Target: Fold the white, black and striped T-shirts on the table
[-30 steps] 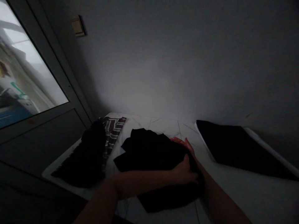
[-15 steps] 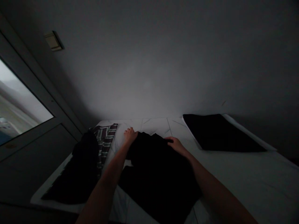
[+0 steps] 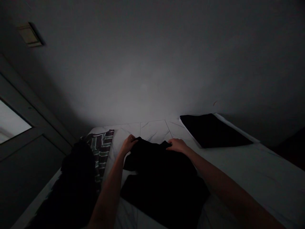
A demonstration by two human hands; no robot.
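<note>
A black garment (image 3: 162, 184) lies spread on the white marbled surface (image 3: 154, 132) in front of me. My left hand (image 3: 129, 143) pinches its far left corner. At the far right edge, my right hand (image 3: 177, 145) has its fingers closed on the cloth. Between the hands the far edge dips a little. Dim light hides the folds of the black fabric.
To the left are a striped garment (image 3: 103, 149) and a dark heap of cloth (image 3: 71, 187). A folded black cloth on something white (image 3: 214, 131) lies at the right, near the wall (image 3: 147, 63). A door (image 3: 26, 140) stands at the left.
My left hand's fingers have gone from spread at the corner to closed on the cloth. The garment's far edge is pulled straighter. The view has shifted a little to the right.
</note>
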